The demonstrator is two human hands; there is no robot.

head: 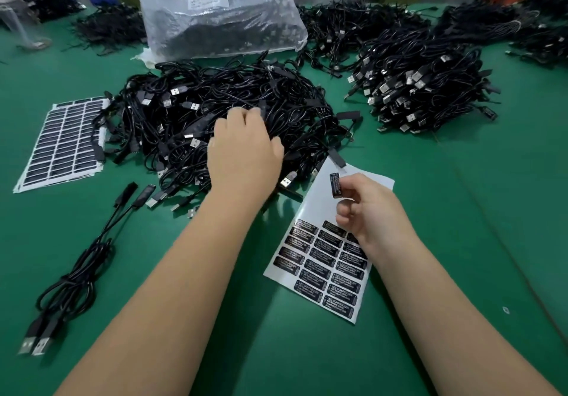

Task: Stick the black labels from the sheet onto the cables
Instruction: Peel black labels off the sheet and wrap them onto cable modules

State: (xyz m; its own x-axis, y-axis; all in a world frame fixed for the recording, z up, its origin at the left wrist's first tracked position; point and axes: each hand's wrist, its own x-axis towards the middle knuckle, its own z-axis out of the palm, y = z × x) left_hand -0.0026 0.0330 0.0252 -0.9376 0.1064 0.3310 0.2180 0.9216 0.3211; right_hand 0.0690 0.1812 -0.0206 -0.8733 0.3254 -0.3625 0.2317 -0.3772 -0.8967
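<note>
A white label sheet (310, 208) lies on the green table in front of me, its upper half bare and its lower half holding several black labels. Above that sheet, my right hand (365, 211) pinches one peeled black label (335, 185) between thumb and fingers. My left hand (244, 146) reaches into the big pile of black USB cables (221, 110) at centre, fingers curled down among the cables; what they hold is hidden.
A full sheet of black labels (61, 143) lies at the left. Two cables (76, 269) lie apart at front left. A clear plastic bag of cables (215, 11) stands behind the pile. More cable heaps (421, 85) fill the right and back.
</note>
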